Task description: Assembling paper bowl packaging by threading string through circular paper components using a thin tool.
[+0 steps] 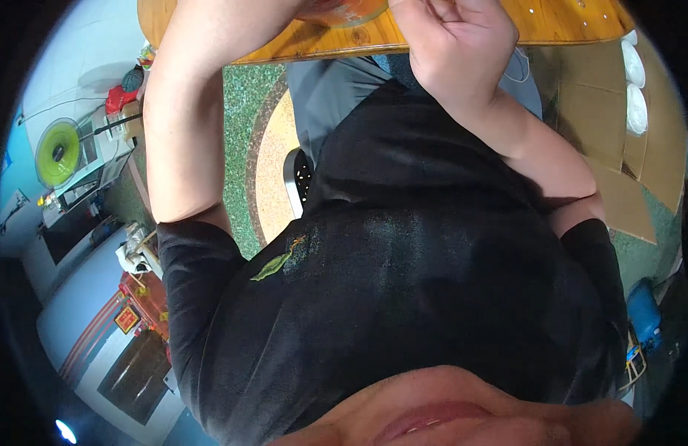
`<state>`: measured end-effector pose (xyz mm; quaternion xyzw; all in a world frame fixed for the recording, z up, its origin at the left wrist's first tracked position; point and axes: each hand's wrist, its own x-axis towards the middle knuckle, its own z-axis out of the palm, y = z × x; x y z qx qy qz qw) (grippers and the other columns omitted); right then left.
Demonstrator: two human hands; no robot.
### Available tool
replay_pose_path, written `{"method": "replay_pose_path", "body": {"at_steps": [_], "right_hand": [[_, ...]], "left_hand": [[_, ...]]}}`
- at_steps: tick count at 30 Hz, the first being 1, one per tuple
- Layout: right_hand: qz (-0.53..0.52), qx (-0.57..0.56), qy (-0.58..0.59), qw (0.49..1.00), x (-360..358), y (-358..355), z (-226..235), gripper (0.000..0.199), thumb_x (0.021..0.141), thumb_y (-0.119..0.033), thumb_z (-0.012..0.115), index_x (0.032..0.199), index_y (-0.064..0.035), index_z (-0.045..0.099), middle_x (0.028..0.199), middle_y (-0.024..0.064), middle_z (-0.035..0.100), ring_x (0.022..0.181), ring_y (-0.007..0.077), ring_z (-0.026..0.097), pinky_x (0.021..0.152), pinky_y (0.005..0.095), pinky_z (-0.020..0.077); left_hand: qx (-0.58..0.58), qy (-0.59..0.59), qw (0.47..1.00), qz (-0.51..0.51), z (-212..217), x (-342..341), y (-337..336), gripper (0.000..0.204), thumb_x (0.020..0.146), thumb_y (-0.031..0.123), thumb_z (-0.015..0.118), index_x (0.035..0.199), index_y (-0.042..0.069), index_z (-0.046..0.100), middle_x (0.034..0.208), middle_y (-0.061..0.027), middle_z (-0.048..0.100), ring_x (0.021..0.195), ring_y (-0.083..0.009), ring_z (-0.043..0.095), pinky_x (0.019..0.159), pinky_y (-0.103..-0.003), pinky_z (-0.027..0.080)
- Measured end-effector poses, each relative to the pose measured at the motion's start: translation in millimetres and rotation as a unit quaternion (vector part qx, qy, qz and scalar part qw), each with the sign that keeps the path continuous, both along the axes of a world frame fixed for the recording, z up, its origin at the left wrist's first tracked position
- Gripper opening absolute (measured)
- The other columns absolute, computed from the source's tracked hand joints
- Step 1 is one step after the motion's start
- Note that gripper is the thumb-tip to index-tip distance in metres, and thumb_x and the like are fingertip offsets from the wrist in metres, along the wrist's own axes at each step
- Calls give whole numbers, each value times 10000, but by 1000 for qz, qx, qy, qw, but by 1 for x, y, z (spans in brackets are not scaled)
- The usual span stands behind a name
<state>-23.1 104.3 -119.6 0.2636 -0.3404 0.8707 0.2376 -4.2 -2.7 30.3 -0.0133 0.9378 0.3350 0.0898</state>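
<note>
A wooden table (pixel 567 22) with an orange-brown grain spans the top of the head view. My right hand (pixel 463 33) is over its near edge, fingers curled inward and pressed together. Whatever those fingers hold, if anything, is hidden. Beside that hand, toward the middle, the lower part of a rounded, glossy orange-red thing (pixel 351 13) rests at the table; the upper edge of the picture cuts it off, so its kind is unclear. My left forearm (pixel 184 134) reaches up over the table edge toward it, and the left hand lies beyond the picture.
Small white bits (pixel 531 11) dot the table top at the right. Brown cardboard (pixel 589 111) lies to the right, with rounded white things (pixel 636 108) on it. A round green fan (pixel 59 152) stands at far left. Below the table is a speckled green floor (pixel 240 126).
</note>
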Motion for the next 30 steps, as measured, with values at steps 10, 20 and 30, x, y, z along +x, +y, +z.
{"method": "replay_pose_path", "body": {"at_steps": [10, 20, 30], "right_hand": [[13, 101, -85, 991, 7, 10, 4, 113, 900, 124, 690, 975, 50, 649, 866, -21, 608, 652, -5, 421, 630, 163, 369], [-20, 212, -118, 970, 15, 18, 12, 127, 877, 143, 707, 932, 45, 645, 984, 30, 653, 668, 4, 445, 614, 170, 370], [-13, 223, -101, 969, 13, 21, 8, 140, 876, 150, 701, 951, 47, 646, 981, 32, 646, 669, -2, 480, 601, 171, 371]], "left_hand": [[43, -88, 982, 162, 11, -7, 24, 156, 1033, 48, 590, 1110, -46, 688, 914, -102, 746, 834, -177, 760, 732, -311, 640], [71, 22, 994, -80, -8, 2, -17, 172, 1036, 59, 596, 1126, -53, 690, 920, -100, 747, 847, -171, 754, 743, -304, 631], [70, -26, 992, -105, -5, -8, -26, 131, 981, -15, 633, 1062, -47, 731, 929, -101, 762, 830, -143, 732, 776, -280, 600]]}}
